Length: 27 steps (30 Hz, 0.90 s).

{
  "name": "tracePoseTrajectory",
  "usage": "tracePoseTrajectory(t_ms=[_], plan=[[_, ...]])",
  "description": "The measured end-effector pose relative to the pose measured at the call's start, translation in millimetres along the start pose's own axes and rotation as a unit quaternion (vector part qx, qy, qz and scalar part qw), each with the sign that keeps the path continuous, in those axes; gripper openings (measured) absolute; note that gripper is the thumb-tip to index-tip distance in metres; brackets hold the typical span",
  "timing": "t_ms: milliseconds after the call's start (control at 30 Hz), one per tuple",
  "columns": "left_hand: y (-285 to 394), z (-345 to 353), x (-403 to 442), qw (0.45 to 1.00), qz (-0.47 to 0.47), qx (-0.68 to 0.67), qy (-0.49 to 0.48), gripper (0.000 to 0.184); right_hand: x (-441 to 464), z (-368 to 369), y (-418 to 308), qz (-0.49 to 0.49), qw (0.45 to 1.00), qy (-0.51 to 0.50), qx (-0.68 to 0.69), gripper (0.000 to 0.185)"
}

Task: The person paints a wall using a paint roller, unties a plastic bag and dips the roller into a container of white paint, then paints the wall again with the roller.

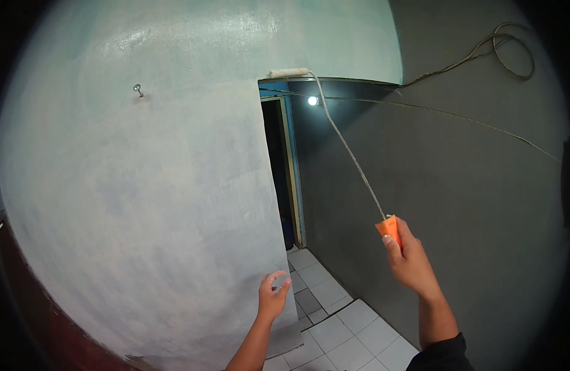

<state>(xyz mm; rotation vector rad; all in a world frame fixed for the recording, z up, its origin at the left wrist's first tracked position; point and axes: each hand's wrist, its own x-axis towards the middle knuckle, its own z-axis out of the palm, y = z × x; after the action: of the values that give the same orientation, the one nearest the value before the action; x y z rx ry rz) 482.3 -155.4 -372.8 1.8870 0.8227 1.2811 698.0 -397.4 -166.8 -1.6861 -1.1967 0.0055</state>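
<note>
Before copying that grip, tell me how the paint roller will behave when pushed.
The paint roller should roll readily on its cylindrical sleeve; its long, thin rod may flex slightly. Held at one end, it's likely tip-heavy.

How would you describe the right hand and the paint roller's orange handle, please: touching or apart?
Touching: the head view shows the right hand gripping the orange handle, thumb against it.

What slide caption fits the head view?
Right hand grips an orange roller handle, its white cylindrical sleeve at the lower edge of a pale green wall; left hand empty below.
</note>
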Motion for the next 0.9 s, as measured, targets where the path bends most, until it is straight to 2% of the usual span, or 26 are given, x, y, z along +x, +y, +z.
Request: tracePoseTrajectory(t_ms=[233, 300, 433, 633, 900], plan=[[-7.6, 0.3, -8.4, 1.000, -0.016, 0.001, 0.004, 0.032, 25.3, 10.7, 2.8, 0.024, 0.999, -0.021, 0.015, 0.042], [-8.8, -4.8, -7.4, 1.000, -0.023, 0.006, 0.003, 0.032, 35.8, 8.4, 0.5, 0.029, 0.997, -0.030, 0.060, 0.039], [-12.2, -5.4, -4.9, 1.000, -0.030, 0.002, 0.007, 0.032, 68.1, -8.7, -39.5, 0.044, 0.995, -0.041, 0.079, 0.036], [-1.5, -9.5, 2.0, 1.000, -0.024, -0.001, 0.009, 0.031, 150.8, -31.7, -93.4, -0.041, 0.997, 0.004, 0.071, 0.034], [-9.8, -23.7, 8.1, 0.999, -0.028, 0.011, 0.036, 0.033, 248.5, -83.4, -186.5, -0.089, 0.994, 0.051, 0.045, 0.040]])
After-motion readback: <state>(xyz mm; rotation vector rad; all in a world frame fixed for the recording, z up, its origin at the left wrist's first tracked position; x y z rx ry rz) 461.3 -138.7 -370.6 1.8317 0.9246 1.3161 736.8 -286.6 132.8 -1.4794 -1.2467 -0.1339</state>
